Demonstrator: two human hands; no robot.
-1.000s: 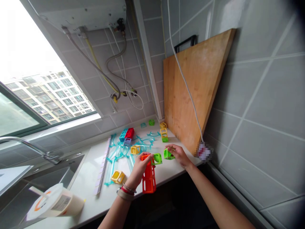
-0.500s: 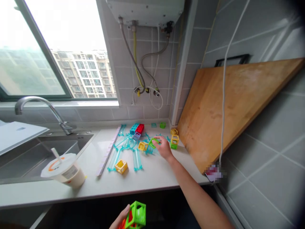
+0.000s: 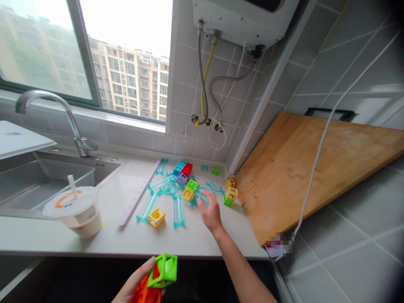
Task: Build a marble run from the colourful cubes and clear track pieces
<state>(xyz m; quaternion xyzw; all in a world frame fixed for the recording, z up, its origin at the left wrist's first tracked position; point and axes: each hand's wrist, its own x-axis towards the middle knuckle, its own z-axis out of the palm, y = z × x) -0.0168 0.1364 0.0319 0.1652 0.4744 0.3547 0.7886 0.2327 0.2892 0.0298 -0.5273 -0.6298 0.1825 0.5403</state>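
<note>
At the bottom, in front of the counter edge, my left hand (image 3: 136, 279) is closed around joined toy cube blocks, a green open-frame one (image 3: 166, 269) above orange ones (image 3: 145, 291). My right hand (image 3: 211, 210) has its fingers apart and holds nothing, over clear teal track pieces (image 3: 204, 200). Just left of its fingertips, a green cube block (image 3: 192, 185) sits against a yellow cube block (image 3: 188, 194). Another yellow cube block (image 3: 157, 217) lies nearer the front edge. More teal track pieces (image 3: 179, 210) spread around, with red (image 3: 187, 169), blue (image 3: 179, 168) and purple (image 3: 181, 179) blocks behind.
A lidded cup with a straw (image 3: 78, 210) stands by the sink (image 3: 109, 174). A pale purple strip (image 3: 139, 195) lies beside the track pieces. Yellow-and-green stacked blocks (image 3: 230, 195) stand near a wooden board (image 3: 303, 168) leaning on the right wall. A white cable (image 3: 320, 147) hangs before it.
My right hand has let go of the green block, which now rests with the yellow one, and has drawn slightly back. My left hand has moved up and left; the view has shifted and tilted.
</note>
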